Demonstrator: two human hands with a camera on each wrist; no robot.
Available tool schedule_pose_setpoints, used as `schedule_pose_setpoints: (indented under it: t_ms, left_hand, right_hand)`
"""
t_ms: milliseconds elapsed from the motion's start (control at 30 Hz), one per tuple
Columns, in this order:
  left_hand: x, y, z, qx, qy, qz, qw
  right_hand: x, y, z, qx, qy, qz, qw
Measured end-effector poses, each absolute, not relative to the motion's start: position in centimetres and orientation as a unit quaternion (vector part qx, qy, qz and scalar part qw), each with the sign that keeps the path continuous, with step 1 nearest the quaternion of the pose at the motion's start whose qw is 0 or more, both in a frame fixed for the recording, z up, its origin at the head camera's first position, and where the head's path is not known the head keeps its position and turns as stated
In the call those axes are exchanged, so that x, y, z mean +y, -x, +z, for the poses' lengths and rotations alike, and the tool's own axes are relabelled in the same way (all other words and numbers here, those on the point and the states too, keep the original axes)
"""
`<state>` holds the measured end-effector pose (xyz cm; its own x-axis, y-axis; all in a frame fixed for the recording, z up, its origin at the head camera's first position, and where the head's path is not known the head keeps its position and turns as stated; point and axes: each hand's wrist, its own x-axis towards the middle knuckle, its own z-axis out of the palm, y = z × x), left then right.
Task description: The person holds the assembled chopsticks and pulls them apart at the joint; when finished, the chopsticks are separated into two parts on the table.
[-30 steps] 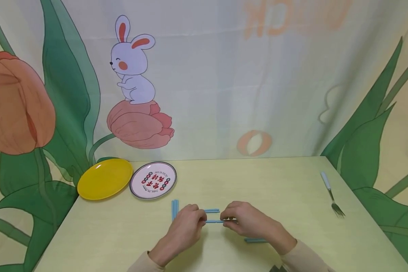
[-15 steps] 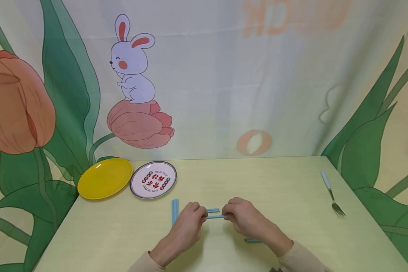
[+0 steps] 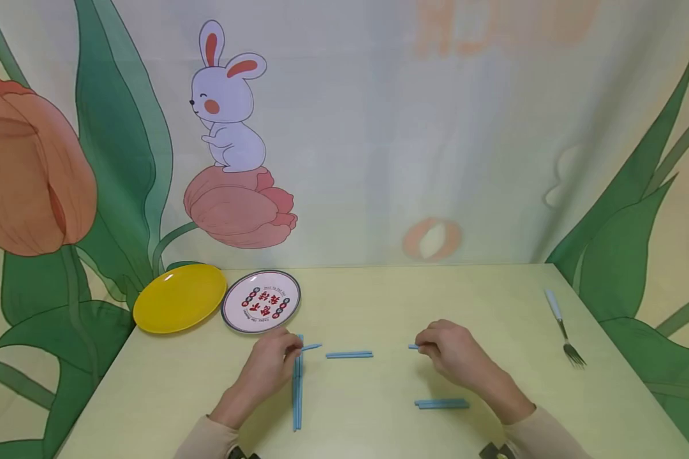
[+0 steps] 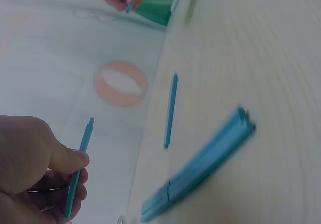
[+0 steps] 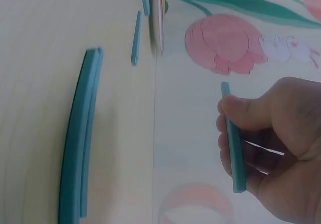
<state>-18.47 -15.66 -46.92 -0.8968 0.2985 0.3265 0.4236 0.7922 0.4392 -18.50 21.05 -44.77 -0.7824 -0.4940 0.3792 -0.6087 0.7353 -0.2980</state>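
My left hand (image 3: 270, 363) pinches one half of a blue take-apart chopstick (image 4: 86, 136), which ends in a thin peg in the left wrist view. Another blue chopstick half (image 5: 233, 153) is pinched between thumb and fingers of my right hand (image 3: 453, 354), well apart from the left. Below the left hand lie long blue chopsticks (image 3: 297, 398) side by side, partly hidden by it in the head view. Between the hands, a pair of short blue chopstick halves (image 3: 349, 354) lies on the table. More blue chopstick halves (image 3: 442, 403) rest nearer the front, below the right hand.
At the back left, a yellow plate (image 3: 180, 298) sits beside a white plate (image 3: 261, 301) with red lettering. A fork (image 3: 564, 328) with a pale handle lies near the right edge of the table (image 3: 482, 299). A printed curtain (image 3: 350, 127) hangs behind.
Earlier both hands held one blue chopstick between them. Its two halves are now apart, one in each hand; the left hand has moved left and up, the right hand right and up.
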Motion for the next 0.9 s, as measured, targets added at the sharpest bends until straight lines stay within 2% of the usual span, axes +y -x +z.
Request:
schedule_pose_setpoints:
  t_ms: [233,533,900]
  left_hand:
    - [-14.2,18.0,-47.0,-0.946,0.154,-0.26,0.12]
    - [-14.0,18.1,-47.1,-0.936,0.19,-0.252,0.154]
    - [-13.1,18.2,-47.0,-0.94,0.191,-0.254,0.121]
  right_hand:
    - [20.7,17.4,-45.0,-0.922,-0.296,0.218,0.125]
    - [20.4,17.4,-45.2,-0.913,-0.314,0.218,0.144]
    - [20.8,17.2,-45.2,-0.913,-0.308,0.227,0.144]
